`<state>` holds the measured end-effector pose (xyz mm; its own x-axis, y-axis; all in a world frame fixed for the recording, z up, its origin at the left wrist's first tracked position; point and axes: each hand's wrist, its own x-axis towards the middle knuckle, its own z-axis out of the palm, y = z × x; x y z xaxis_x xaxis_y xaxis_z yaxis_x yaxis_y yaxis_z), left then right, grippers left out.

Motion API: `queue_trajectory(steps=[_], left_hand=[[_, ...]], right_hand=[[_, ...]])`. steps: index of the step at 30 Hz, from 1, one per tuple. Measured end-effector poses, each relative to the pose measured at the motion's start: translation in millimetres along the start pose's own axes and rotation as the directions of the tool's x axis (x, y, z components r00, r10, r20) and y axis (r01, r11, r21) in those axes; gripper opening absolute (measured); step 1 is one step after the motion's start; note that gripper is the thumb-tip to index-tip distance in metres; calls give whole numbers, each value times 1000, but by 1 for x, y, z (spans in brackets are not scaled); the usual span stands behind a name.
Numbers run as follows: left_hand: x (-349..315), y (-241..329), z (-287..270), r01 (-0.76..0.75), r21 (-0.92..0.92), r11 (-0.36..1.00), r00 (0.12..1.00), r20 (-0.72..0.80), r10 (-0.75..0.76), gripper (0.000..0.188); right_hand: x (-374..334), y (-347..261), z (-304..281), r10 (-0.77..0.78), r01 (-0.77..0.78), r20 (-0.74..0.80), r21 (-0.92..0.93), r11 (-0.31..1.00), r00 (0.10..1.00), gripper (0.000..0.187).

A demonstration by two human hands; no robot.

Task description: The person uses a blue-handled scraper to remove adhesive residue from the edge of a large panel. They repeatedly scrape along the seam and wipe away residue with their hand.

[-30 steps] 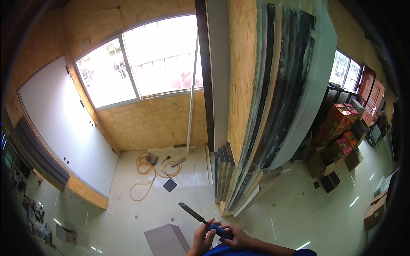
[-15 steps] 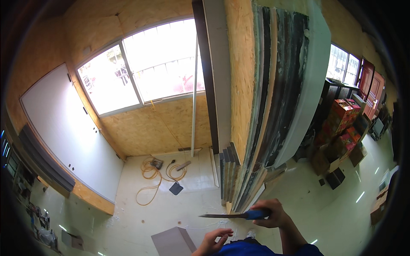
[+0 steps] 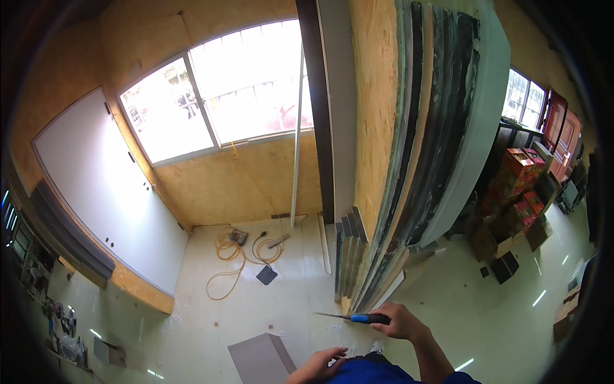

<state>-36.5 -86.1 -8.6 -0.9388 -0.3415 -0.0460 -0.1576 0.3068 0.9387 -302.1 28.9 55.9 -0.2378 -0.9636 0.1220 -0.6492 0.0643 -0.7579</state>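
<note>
In my right hand [image 3: 395,321] is a hand tool [image 3: 369,318] with a blue-and-black handle, my fingers wrapped round it. Its thin, dark, pointed blade [image 3: 329,314] reaches left, roughly level; whether it has teeth I cannot make out. My left hand [image 3: 323,365] is low in front of my blue clothing, fingers loosely apart and nothing in them. The stack of upright panels [image 3: 441,128] with dark, streaked edges stands just beyond the tool. Left of my left hand, a grey-brown box-shaped piece [image 3: 259,358] lies on the floor.
On the floor ahead lie a coiled yellow cord [image 3: 224,281] and a dark flat pad [image 3: 267,275]. A white pole [image 3: 297,141] stands before the bright window [image 3: 249,83]. At left is a large white panel [image 3: 112,185]; at right, stacked cartons [image 3: 515,185]. White scraps [image 3: 336,326] lie below the blade.
My right hand has moved left and the tool has turned, its blade now looking thinner. My left hand has dropped slightly. The view has shifted, so the panels appear further right.
</note>
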Motion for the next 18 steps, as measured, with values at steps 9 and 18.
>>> queue_trajectory(steps=[9, 18], left_hand=[[17, 26, -6, 22, 30, 999, 978, 208, -28, 35], [23, 75, -59, -381, -652, 656, 905, -115, 411, 20]], right_hand=[[-9, -13, -51, -149, 325, -375, 464, 824, 915, 38], [-23, -10, -66, -67, 667, -686, 674, 318, 725, 49]])
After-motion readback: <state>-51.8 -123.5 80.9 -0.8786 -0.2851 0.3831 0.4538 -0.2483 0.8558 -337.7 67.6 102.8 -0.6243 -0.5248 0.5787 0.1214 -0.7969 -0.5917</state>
